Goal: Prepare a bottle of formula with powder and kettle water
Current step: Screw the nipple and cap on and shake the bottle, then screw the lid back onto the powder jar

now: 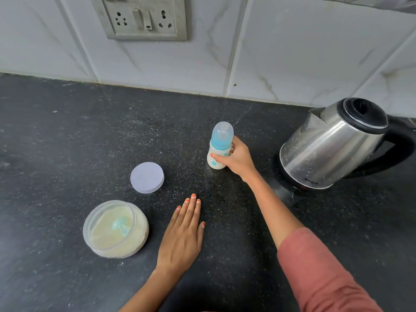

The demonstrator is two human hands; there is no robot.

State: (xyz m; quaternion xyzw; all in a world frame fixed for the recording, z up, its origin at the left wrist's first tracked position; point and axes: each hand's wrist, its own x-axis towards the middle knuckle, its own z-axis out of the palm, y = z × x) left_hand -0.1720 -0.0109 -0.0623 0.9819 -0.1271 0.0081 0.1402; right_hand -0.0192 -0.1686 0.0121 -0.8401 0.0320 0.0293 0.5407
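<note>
With the capped, milky bottle (220,144) upright on the tabletop (90,131) at nine o'clock from the kettle (333,145), the right hand (237,159) has its grip curled round the body while the left hand (182,235) lies spread flat, so any release should probably wait until the base sits square.

Black speckled countertop (90,136), marble-tiled wall (292,52), switchboard (141,16)

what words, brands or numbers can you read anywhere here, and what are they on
"MILTON": on the kettle, small, low on its steel wall near the base.
Bottle: blue marks on its side, too blurred to read.
Tub, lid, switch panel: no text visible.
</note>
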